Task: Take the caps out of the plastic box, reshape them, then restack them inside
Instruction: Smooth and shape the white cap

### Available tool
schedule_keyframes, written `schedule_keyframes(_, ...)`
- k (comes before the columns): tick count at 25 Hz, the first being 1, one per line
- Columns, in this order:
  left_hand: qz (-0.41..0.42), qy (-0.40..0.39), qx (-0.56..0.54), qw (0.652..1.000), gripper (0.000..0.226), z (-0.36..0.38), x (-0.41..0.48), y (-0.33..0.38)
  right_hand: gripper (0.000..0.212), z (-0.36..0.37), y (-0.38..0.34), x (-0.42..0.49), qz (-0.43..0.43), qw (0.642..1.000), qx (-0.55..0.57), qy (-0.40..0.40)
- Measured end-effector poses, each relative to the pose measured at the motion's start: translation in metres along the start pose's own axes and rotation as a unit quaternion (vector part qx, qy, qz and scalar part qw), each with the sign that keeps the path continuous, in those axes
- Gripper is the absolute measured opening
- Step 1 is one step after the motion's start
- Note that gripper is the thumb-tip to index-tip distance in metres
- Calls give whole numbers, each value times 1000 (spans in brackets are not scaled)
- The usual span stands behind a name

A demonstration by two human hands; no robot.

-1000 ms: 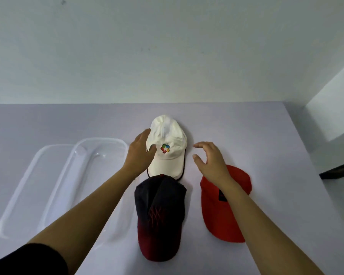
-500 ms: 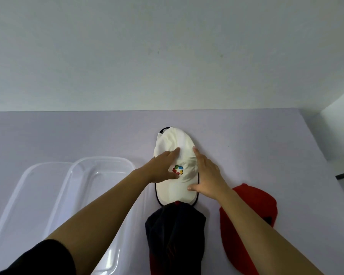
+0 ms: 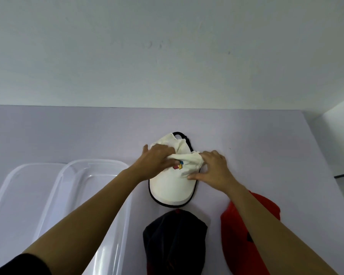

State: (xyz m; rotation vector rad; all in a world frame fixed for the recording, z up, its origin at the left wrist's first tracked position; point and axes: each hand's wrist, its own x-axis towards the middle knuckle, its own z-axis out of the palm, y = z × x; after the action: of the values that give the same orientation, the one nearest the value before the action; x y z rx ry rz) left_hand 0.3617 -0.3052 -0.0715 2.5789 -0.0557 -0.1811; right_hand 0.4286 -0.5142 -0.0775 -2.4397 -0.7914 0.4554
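A white cap (image 3: 171, 187) with a coloured logo and dark brim edge lies on the table, brim toward me. My left hand (image 3: 157, 161) presses into its crown from the left, fingers bunching the cloth. My right hand (image 3: 213, 167) grips the crown's right side, thumb on the brim. A dark navy cap (image 3: 175, 241) lies nearer to me. A red cap (image 3: 238, 235) sits to its right, partly hidden under my right forearm. The clear plastic box (image 3: 91, 167) stands at the left with nothing visible inside.
A clear lid (image 3: 18, 175) lies beside the box on its left. The pale table (image 3: 266, 155) ends at a white wall behind and at an edge on the right.
Both hands closed on the white cap's crown, which is now bunched and folded. The camera tilted up, so the caps sit lower in view.
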Motion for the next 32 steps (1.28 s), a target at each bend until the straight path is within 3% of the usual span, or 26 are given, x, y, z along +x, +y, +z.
schedule_keyframes(3, 90, 189, 4, 978, 44, -2, -1, 0, 47, -4, -3, -1, 20, 973, 226, 37)
schedule_keyframes(6, 142, 280, -13, 949, 39, -3, 1, 8, 56, -8, -18, -3, 29, 906, 418, 66)
schedule_keyframes(8, 166, 314, -30, 934, 46, -8, 2, 19, 67, -9, -29, -3, 32, 871, 486, 68)
schedule_keyframes(10, 195, 344, -53, 917, 44, -18, 4, 27, 89, -10, -34, -2, 56, 838, 539, 62)
schedule_keyframes(12, 222, 381, -37, 897, 32, -23, 6, 29, 93, -14, -35, -2, 78, 813, 576, 29)
schedule_keyframes(15, 235, 424, 86, 871, 25, -23, 11, 21, 72, -17, -39, -4, 120, 831, 542, -29)
schedule_keyframes(17, 212, 445, 149, 857, 24, -17, 12, 19, 75, -14, -44, -5, 181, 846, 502, 9)
schedule_keyframes(19, 107, 425, 116, 892, 27, -11, 11, 26, 71, -9, -46, -4, 227, 839, 488, 84)
schedule_keyframes(21, -101, 341, -56, 933, 44, -5, 7, 37, 65, -3, -47, -2, 252, 814, 507, 133)
schedule_keyframes(22, -204, 276, -186, 921, 56, 0, 7, 37, 68, -2, -47, -1, 258, 801, 519, 150)
schedule_keyframes(24, -321, 149, -442, 824, 73, 6, 6, 42, 79, -1, -45, 1, 265, 788, 529, 170)
schedule_keyframes(26, -342, 95, -552, 754, 75, 15, 4, 42, 80, 2, -42, 4, 280, 790, 520, 165)
schedule_keyframes(28, -350, 112, -574, 732, 58, 22, 2, 41, 64, 7, -40, 3, 287, 786, 527, 149)
schedule_keyframes(32, -321, 107, -629, 700, 60, 34, -8, 33, 76, 21, -24, -1, 316, 740, 579, 134)
